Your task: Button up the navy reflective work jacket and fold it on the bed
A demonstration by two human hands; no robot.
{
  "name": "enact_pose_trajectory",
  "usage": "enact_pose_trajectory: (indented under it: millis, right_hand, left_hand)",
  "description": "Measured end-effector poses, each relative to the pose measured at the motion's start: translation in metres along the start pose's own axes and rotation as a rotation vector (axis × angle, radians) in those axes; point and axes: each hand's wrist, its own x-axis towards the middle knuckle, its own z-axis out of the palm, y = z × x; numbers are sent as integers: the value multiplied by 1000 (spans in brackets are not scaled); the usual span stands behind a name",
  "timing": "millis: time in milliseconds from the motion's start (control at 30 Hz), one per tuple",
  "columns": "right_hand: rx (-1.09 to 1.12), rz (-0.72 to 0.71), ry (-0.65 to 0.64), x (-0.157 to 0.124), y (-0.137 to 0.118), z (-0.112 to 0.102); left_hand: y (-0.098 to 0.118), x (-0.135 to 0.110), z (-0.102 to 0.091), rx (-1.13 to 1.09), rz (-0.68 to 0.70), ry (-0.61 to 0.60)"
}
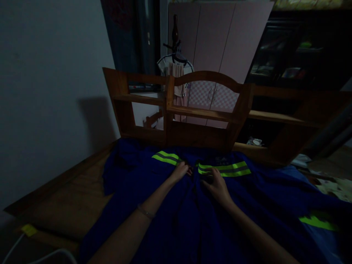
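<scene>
A dark blue work jacket with yellow-green and grey reflective strips lies spread out, its front opening running between my hands. My left hand has its fingers curled on the edge of the front opening, at the inner end of the left reflective strip. Over on the other side, my right hand rests on the jacket at the right reflective strip, thumb and fingers apart. A bracelet circles my left wrist. Dim light hides the fine detail at my fingertips.
Behind the jacket stands a wooden shelf unit. A wall rises at the left, and a wooden surface shows below it. White cable lies at the lower left. Farther back are hanging clothes and a pink wardrobe.
</scene>
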Motion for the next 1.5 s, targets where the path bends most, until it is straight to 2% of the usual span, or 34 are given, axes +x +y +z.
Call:
enact_pose_trajectory:
  millis: [100,233,333,500,600,767,1000,1333,1500]
  right_hand:
    - [-83,-70,-101,-8,-9,-3]
    - [-160,-84,-132,-5,-15,-4]
    - [-215,-89,-170,-5,-15,-6]
    - [-287,-179,-288,-6,-17,-10]
    - [-311,-179,-274,-8,-20,-9]
    - [-328,-102,-217,-10,-19,-3]
    - [-320,-135,-185,-7,-16,2]
    - [-411,-154,-105,-11,-21,9]
    - [-373,-130,-125,-10,-20,5]
  left_hand:
    - [-3,-2,-3,27,37,-19]
    - [-2,-8,-2,63,98,-3]
    - [5,-9,0,-18,60,21]
    - [18,-9,-3,-176,-29,-1]
    - [18,-10,-5,-206,-22,-9]
    - [12,-13,-2,-185,65,-3]
    - [4,-9,-2,-109,103,-39]
    - [3,-5,-5,174,221,-81]
    - [-1,-2,-7,185,224,-114]
